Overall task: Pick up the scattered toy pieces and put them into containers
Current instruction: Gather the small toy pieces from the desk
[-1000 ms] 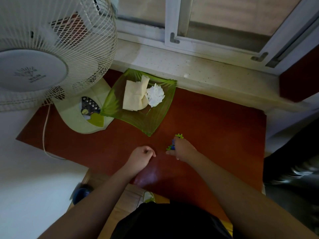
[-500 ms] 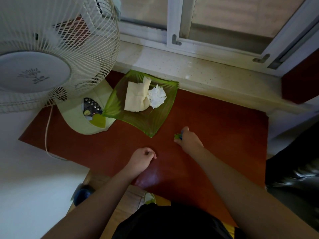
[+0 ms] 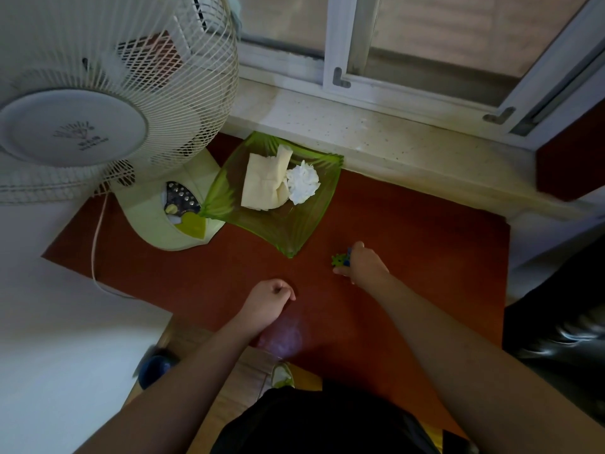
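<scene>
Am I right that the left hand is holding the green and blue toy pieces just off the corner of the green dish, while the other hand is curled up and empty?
Not quite: the head view shows the right hand holding the toy pieces, just off the corner of the green dish. The left hand is the curled one; nothing shows in it.

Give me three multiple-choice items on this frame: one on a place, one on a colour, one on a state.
1. Where is the dish?
A. beside the fan base
B. on the sill
C. on the person's lap

2. What colour is the dish?
A. red
B. green
C. blue

3. What is the right hand doing?
A. lying flat
B. holding toy pieces
C. touching the fan

Key: 1 A, it lies against the fan base; 2 B, clear green; 3 B, green and blue toy pieces show at its fingers.
</scene>
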A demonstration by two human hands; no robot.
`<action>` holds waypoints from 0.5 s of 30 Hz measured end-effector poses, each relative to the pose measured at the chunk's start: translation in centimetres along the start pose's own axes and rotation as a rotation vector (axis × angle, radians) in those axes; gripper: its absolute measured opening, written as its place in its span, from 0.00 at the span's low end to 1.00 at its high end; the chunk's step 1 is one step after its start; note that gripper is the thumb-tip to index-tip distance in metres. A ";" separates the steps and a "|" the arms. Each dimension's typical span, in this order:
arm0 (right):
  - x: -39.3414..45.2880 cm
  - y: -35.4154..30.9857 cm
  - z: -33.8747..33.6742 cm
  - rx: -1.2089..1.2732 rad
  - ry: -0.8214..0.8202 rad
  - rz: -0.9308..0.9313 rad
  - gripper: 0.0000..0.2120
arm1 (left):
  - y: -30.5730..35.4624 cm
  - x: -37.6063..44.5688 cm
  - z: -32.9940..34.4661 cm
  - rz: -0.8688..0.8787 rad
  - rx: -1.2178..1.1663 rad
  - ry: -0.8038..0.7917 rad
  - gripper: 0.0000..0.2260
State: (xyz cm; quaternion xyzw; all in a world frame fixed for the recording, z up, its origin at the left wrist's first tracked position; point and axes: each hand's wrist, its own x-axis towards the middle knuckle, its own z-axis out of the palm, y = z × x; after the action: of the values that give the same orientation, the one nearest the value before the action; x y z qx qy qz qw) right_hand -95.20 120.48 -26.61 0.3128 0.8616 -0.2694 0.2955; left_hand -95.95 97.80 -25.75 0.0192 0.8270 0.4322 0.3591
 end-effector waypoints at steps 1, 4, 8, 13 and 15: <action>0.0 0.2 0.1 0.017 -0.004 -0.006 0.39 | -0.1 -0.1 -0.1 -0.001 -0.002 -0.002 0.14; -0.2 1.0 0.1 0.075 -0.024 -0.038 0.36 | -0.2 -0.2 -0.2 0.003 -0.015 -0.005 0.14; -0.3 1.4 0.1 0.076 -0.051 -0.112 0.22 | -0.5 -0.2 -0.5 0.009 -0.006 -0.002 0.15; -0.6 1.4 -0.2 -0.016 -0.068 -0.158 0.21 | -0.5 -0.4 -0.6 0.013 -0.001 -0.004 0.14; -0.8 1.4 -0.2 -0.031 -0.036 -0.191 0.17 | -0.5 -0.4 -0.7 0.013 0.002 -0.004 0.14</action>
State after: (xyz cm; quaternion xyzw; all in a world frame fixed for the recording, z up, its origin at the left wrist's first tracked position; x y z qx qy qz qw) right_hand -93.80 121.19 -26.33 0.2197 0.8860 -0.2886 0.2889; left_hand -95.95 96.90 -25.67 0.0260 0.8265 0.4337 0.3579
